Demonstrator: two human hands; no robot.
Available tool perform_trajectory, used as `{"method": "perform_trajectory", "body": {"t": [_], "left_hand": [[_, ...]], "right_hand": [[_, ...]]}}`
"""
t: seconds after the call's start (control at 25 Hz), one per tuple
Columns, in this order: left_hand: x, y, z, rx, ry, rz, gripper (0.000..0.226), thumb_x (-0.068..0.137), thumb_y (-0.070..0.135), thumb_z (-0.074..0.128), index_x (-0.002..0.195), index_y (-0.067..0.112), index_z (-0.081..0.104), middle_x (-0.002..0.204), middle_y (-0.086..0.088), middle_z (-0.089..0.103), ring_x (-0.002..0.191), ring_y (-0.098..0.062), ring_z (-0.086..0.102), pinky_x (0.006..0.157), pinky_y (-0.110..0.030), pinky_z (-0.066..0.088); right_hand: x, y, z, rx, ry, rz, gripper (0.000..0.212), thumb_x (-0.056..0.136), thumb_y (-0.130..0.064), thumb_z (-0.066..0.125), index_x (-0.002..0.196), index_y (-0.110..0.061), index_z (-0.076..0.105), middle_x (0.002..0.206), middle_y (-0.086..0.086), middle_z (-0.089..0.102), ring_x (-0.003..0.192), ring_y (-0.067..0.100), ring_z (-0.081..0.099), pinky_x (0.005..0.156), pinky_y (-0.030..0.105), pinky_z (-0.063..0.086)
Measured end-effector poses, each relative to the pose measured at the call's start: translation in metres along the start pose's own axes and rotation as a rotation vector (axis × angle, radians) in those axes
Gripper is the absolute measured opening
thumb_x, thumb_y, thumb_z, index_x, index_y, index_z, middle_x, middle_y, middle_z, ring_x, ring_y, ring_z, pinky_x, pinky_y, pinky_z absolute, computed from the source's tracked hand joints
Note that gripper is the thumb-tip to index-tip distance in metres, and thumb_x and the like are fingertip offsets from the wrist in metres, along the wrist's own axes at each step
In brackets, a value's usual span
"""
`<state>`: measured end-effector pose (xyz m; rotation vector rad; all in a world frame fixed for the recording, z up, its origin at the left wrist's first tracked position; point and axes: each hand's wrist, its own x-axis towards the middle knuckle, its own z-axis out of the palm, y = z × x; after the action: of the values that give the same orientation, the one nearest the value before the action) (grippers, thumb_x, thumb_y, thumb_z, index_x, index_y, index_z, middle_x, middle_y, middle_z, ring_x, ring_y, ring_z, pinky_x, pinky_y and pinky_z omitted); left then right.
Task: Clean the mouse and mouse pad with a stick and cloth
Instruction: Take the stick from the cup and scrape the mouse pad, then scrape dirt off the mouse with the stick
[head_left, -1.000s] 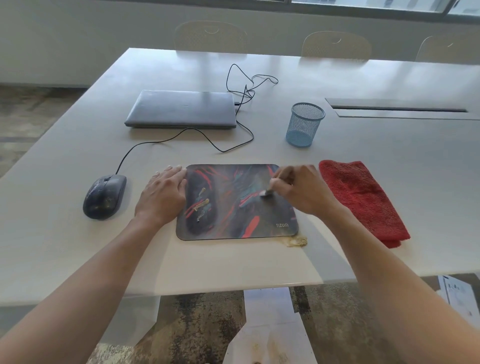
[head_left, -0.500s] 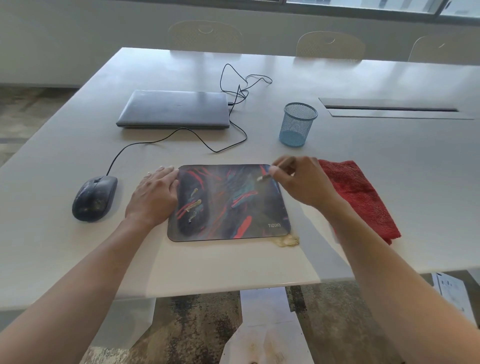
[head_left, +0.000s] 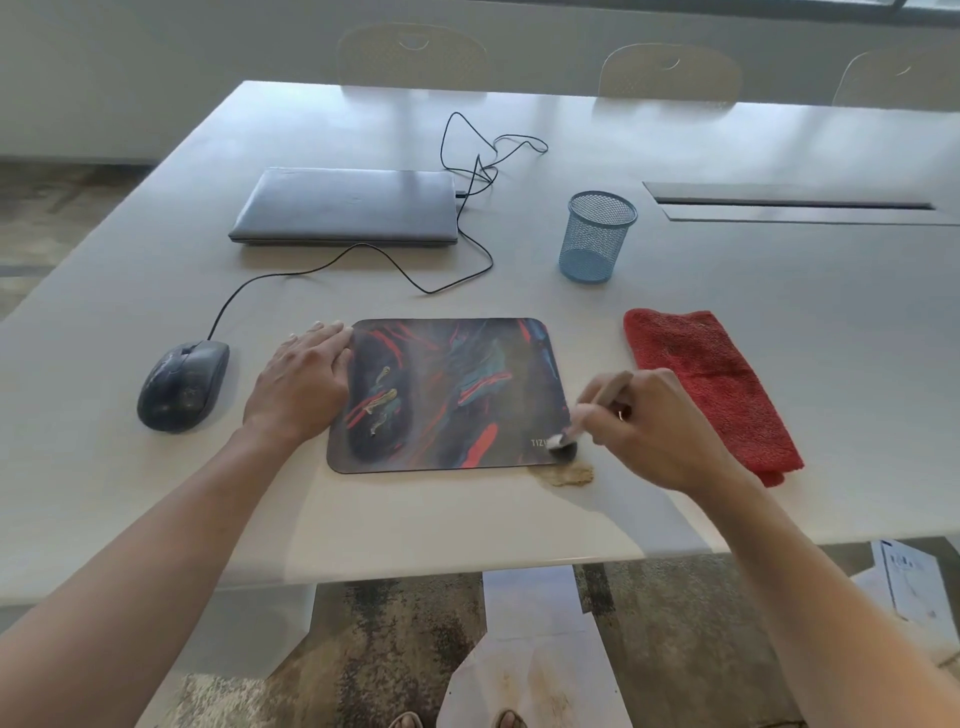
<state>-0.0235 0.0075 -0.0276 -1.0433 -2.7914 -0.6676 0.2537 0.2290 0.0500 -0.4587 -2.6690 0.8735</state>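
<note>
The dark mouse pad (head_left: 447, 395) with red and teal streaks lies in front of me, with yellowish smears on its left part. My left hand (head_left: 304, 382) rests flat on the pad's left edge, fingers spread. My right hand (head_left: 657, 428) grips a pale stick (head_left: 597, 405) whose tip touches the pad's near right corner. A tan pile of scraped dirt (head_left: 569, 474) lies on the table just past that corner. The dark wired mouse (head_left: 183, 384) sits left of my left hand. A folded red cloth (head_left: 706, 384) lies right of my right hand.
A closed grey laptop (head_left: 345, 205) lies behind the pad, the mouse cable (head_left: 415, 280) looping across the table to it. A blue mesh cup (head_left: 597, 236) stands at the back right. A cable slot (head_left: 795, 202) is set into the table (head_left: 156, 493). Chairs stand at the far side.
My right hand has swept the stick from the pad's far right part down to its near right corner. My left hand has stayed on the pad's left edge.
</note>
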Motion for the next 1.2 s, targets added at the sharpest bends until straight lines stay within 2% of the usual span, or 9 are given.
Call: {"method": "perform_trajectory", "body": {"t": [0.16, 0.24, 0.36, 0.52, 0.64, 0.8, 0.88, 1.04, 1.2], "left_hand": [[-0.001, 0.001, 0.000, 0.006, -0.001, -0.012, 0.043, 0.100, 0.026, 0.039, 0.140, 0.017, 0.048, 0.150, -0.001, 0.042, 0.142, -0.016, 0.030, 0.115, -0.034, 0.017], [0.000, 0.001, -0.002, 0.005, -0.006, -0.019, 0.043, 0.100, 0.027, 0.038, 0.141, 0.017, 0.047, 0.151, 0.000, 0.042, 0.142, -0.015, 0.029, 0.115, -0.034, 0.017], [0.000, 0.002, -0.002, 0.003, -0.015, -0.031, 0.044, 0.100, 0.028, 0.038, 0.142, 0.018, 0.047, 0.151, 0.001, 0.041, 0.142, -0.013, 0.028, 0.115, -0.033, 0.016], [0.000, 0.002, -0.001, 0.002, -0.015, -0.043, 0.044, 0.100, 0.028, 0.038, 0.142, 0.019, 0.047, 0.150, 0.002, 0.042, 0.142, -0.013, 0.028, 0.116, -0.033, 0.016], [0.000, 0.002, -0.001, 0.001, -0.014, -0.049, 0.044, 0.099, 0.028, 0.039, 0.141, 0.018, 0.047, 0.150, 0.001, 0.042, 0.142, -0.013, 0.029, 0.116, -0.034, 0.018], [-0.004, 0.006, -0.004, -0.013, 0.026, -0.053, 0.041, 0.098, 0.025, 0.042, 0.136, 0.018, 0.054, 0.146, -0.002, 0.048, 0.139, -0.015, 0.035, 0.113, -0.031, 0.023], [-0.008, 0.010, -0.008, -0.028, 0.049, -0.057, 0.038, 0.096, 0.023, 0.044, 0.130, 0.018, 0.059, 0.142, -0.002, 0.052, 0.135, -0.018, 0.041, 0.109, -0.032, 0.028], [-0.012, 0.016, -0.013, -0.010, 0.107, -0.010, 0.026, 0.094, 0.016, 0.047, 0.106, 0.012, 0.069, 0.118, -0.006, 0.066, 0.114, -0.027, 0.056, 0.094, -0.035, 0.042], [-0.017, 0.018, -0.020, 0.007, 0.125, 0.113, 0.021, 0.093, 0.008, 0.050, 0.098, 0.008, 0.070, 0.107, -0.008, 0.069, 0.109, -0.030, 0.058, 0.094, -0.034, 0.040]], "right_hand": [[0.000, 0.003, -0.006, 0.068, 0.074, -0.017, 0.021, 0.086, -0.016, 0.066, 0.067, -0.015, 0.074, 0.063, -0.024, 0.067, 0.052, 0.003, 0.059, 0.054, 0.007, 0.038], [0.009, 0.003, -0.002, 0.065, 0.147, -0.014, 0.019, 0.089, -0.017, 0.065, 0.073, -0.015, 0.076, 0.063, -0.017, 0.069, 0.053, 0.002, 0.058, 0.056, 0.007, 0.038], [0.011, 0.008, 0.006, -0.021, 0.105, -0.022, 0.022, 0.090, -0.022, 0.063, 0.074, -0.015, 0.076, 0.071, -0.002, 0.073, 0.059, 0.013, 0.062, 0.065, 0.028, 0.049], [-0.004, 0.018, 0.001, 0.087, 0.055, -0.019, 0.028, 0.085, -0.026, 0.062, 0.060, -0.015, 0.069, 0.061, -0.001, 0.068, 0.054, 0.019, 0.061, 0.059, 0.029, 0.047], [-0.008, 0.018, -0.005, 0.251, 0.127, 0.009, 0.028, 0.080, -0.034, 0.059, 0.058, -0.020, 0.069, 0.062, -0.007, 0.070, 0.052, 0.015, 0.063, 0.054, 0.032, 0.049], [-0.002, 0.018, -0.002, 0.444, 0.234, 0.026, 0.027, 0.084, -0.032, 0.059, 0.065, -0.019, 0.072, 0.067, -0.002, 0.071, 0.059, 0.028, 0.063, 0.060, 0.053, 0.051], [0.001, 0.015, 0.005, 0.466, 0.229, 0.008, 0.027, 0.086, -0.035, 0.058, 0.069, -0.019, 0.072, 0.073, -0.005, 0.071, 0.060, 0.023, 0.062, 0.060, 0.050, 0.051], [0.008, -0.007, 0.023, 0.528, 0.202, -0.084, 0.023, 0.090, -0.035, 0.060, 0.070, -0.031, 0.071, 0.082, -0.007, 0.073, 0.063, 0.005, 0.064, 0.060, 0.023, 0.049], [0.019, -0.029, 0.048, 0.528, 0.172, -0.100, 0.018, 0.095, -0.022, 0.063, 0.081, -0.027, 0.073, 0.082, -0.012, 0.073, 0.066, 0.002, 0.065, 0.064, 0.018, 0.048]]}}
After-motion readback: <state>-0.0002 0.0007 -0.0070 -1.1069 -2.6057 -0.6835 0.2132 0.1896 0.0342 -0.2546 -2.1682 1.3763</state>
